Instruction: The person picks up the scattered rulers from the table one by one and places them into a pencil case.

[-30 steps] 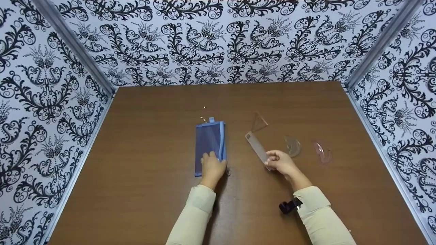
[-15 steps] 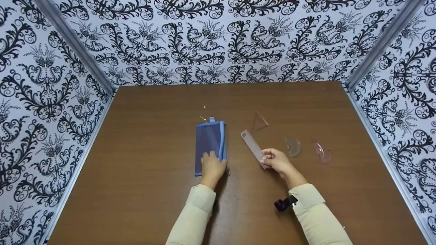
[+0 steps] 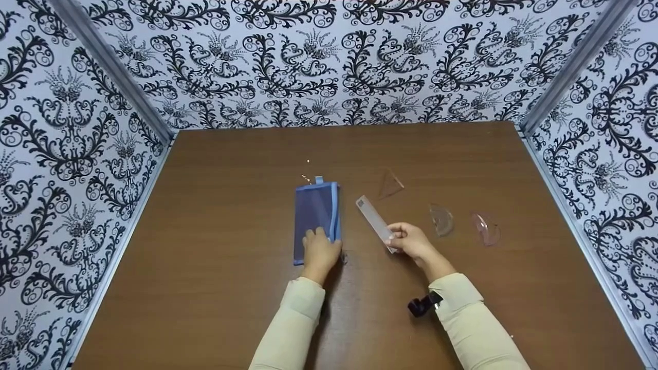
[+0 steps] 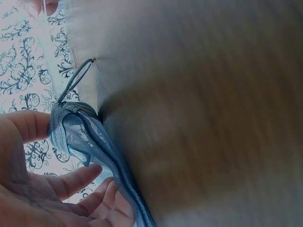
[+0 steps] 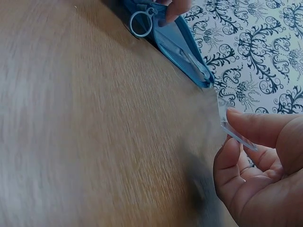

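Observation:
A blue mesh zip pouch (image 3: 313,208) lies lengthwise on the wooden table, its zip edge on the right. My left hand (image 3: 321,254) grips the pouch near its closer end; in the left wrist view its thumb (image 4: 35,125) and fingers lie on either side of the bunched edge. A ring-shaped zip pull (image 5: 141,23) hangs there, and the pouch's mouth gapes in the right wrist view. To the right of the pouch, my right hand (image 3: 414,244) pinches a clear ruler (image 3: 372,218) by its near end, thumb against fingers. The ruler's far end slants toward the pouch.
Behind the ruler lies a clear triangular set square (image 3: 391,185). Farther right are a clear protractor (image 3: 442,221) and a pinkish protractor (image 3: 486,229). Patterned walls (image 3: 329,61) close off the table's back and sides. A black wrist camera (image 3: 421,306) juts from the right sleeve.
My right hand has moved left with the ruler, bringing it away from the set square and closer to the pouch. The left hand and pouch have stayed put.

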Available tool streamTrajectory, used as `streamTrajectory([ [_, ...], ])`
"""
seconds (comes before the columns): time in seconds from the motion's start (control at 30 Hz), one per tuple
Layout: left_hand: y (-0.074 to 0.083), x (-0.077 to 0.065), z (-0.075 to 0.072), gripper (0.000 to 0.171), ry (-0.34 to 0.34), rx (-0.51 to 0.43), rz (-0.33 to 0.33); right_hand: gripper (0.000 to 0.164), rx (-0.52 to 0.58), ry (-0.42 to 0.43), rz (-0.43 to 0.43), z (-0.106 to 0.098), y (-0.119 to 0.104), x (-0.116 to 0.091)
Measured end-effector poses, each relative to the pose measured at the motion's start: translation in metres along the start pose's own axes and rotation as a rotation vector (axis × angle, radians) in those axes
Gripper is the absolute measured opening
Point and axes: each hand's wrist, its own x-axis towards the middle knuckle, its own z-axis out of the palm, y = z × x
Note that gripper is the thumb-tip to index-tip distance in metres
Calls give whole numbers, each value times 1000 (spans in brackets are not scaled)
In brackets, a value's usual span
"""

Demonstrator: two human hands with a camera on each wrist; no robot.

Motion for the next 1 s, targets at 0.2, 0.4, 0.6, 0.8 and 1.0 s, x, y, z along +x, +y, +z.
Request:
streamTrajectory([
  [0.2, 0, 0, 0, 51, 3, 0, 8, 43, 6, -2, 7, 7, -4, 2],
  [0.4, 0, 1, 0, 51, 4, -7, 2, 42, -16, -29, -6, 16, -4, 5],
  [0.6, -1, 1, 1, 52, 12, 1, 13, 41, -21, -44, 4, 22, -5, 8],
  [0.8, -1, 1, 1, 49, 34, 10, 23, 41, -5, -56, 8, 28, -7, 9],
  [1.0, -2, 1, 1, 47, 33, 3, 23, 40, 11, -74, 14, 35, -10, 11],
])
